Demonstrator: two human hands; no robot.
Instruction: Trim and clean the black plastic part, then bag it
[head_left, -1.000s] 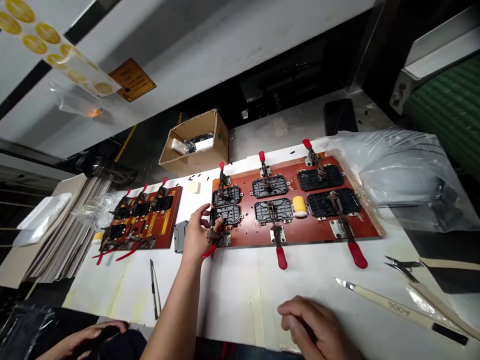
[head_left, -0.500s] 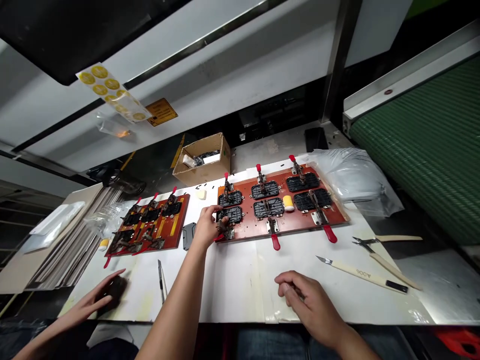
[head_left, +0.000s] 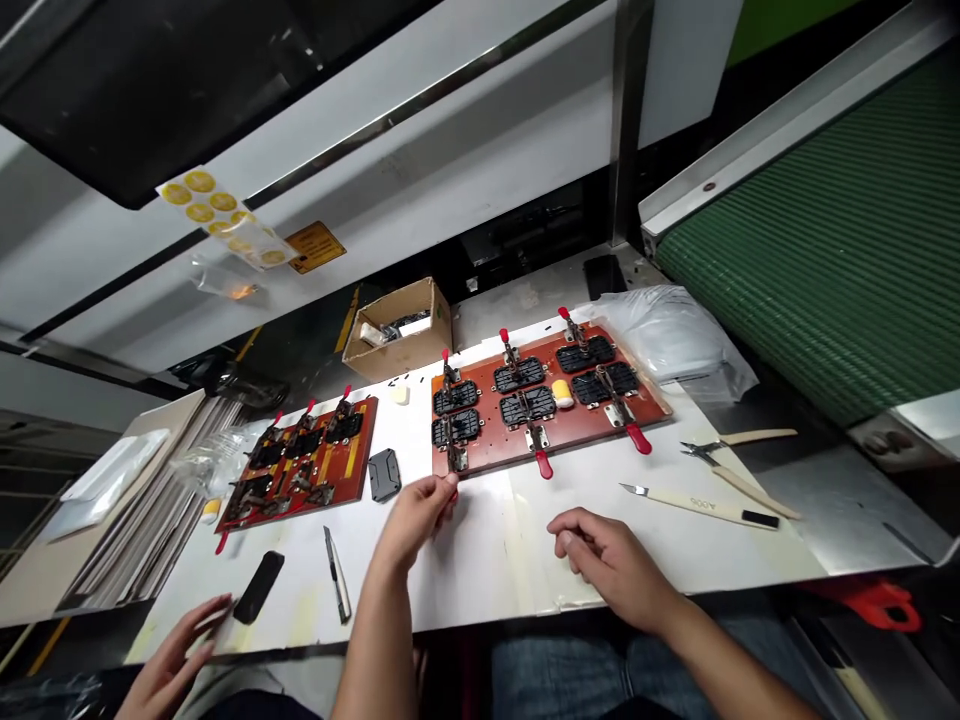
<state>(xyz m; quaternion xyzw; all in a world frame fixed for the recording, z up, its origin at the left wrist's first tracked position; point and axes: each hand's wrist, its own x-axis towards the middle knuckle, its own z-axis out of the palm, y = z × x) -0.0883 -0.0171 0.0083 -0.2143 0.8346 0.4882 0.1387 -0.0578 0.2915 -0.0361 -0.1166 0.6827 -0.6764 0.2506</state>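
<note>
My left hand (head_left: 420,515) is closed on the red handle of a toggle clamp at the front left corner of the right red-brown fixture board (head_left: 491,440). That clamp's metal arm (head_left: 452,440) lies over a black ribbed plastic plate (head_left: 466,424). Several more such plates sit on the board under clamps with red handles. Close to the table's front edge my right hand (head_left: 615,560) rests with its fingers curled in; whatever they may hold is hidden. A yellow and white roll (head_left: 562,394) lies between plates on the board.
Another person's hand (head_left: 180,645) is at left, beside a black flat part (head_left: 259,588). A second fixture board (head_left: 352,470), a black cover (head_left: 385,475), craft knives (head_left: 337,580) (head_left: 697,505) and nippers (head_left: 739,480) lie about. A cardboard box (head_left: 405,350) stands behind.
My left hand has come forward off the clamp's base, and that clamp's arm now lies over the plate. The other person's hand has drawn back from the black flat part. The view has shifted.
</note>
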